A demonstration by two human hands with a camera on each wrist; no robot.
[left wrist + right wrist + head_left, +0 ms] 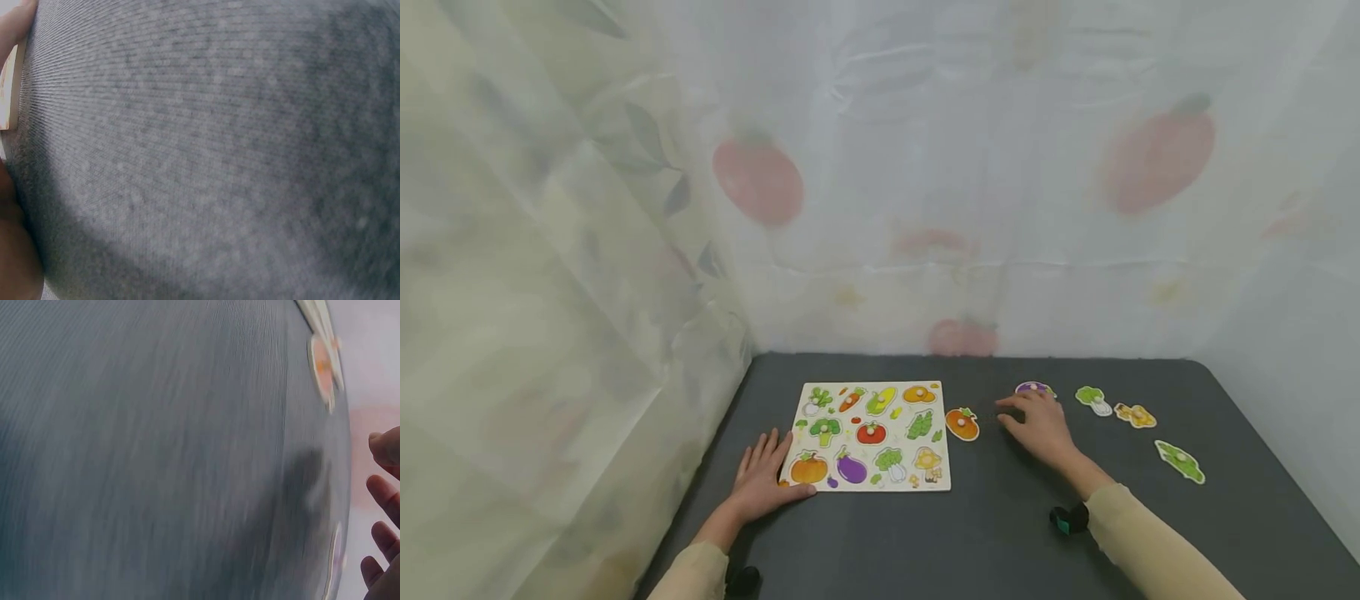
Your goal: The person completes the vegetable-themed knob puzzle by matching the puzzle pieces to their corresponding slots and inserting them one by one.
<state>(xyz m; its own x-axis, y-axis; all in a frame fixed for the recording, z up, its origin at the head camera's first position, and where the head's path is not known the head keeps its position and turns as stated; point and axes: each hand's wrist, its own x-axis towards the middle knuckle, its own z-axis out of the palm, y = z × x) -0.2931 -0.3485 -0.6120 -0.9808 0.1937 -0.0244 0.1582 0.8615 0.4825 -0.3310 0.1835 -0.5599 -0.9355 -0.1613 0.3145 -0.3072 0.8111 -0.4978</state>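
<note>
A white wooden vegetable puzzle board (842, 394) lies flat on the dark table. My left hand (762, 483) rests at its lower left edge, fingers spread, thumb along the bottom edge; the left wrist view catches only part of this hand and a corner of the board (9, 94). To the board's right lies an orange pumpkin puzzle piece (962, 424). My right hand (1037, 425) is over the table just in front of a purple puzzle piece (1034, 387), which it partly hides. In the right wrist view its fingers (384, 497) are apart, holding nothing.
Farther right lie a leafy green vegetable piece (1093, 401), a yellow mushroom piece (1136, 416) and a green pea pod piece (1180, 462). Pale printed curtains (865, 208) hang behind and beside the table (880, 542).
</note>
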